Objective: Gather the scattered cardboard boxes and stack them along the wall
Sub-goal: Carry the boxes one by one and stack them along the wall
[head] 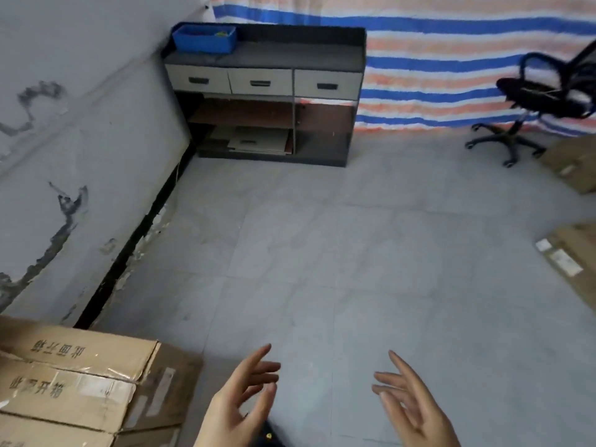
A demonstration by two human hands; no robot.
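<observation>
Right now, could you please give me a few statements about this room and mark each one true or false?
1. Both hands are empty: the left hand and right hand hold nothing. True.
2. The blue bin sits on the floor. False: it rests on top of the drawer cabinet, at its left end.
3. The stacked cardboard boxes lie beside the left wall. True.
4. The office chair stands in front of the cabinet. False: it stands far to the right, before the striped tarp.
5. Two more cardboard boxes lie at the right edge. True.
</observation>
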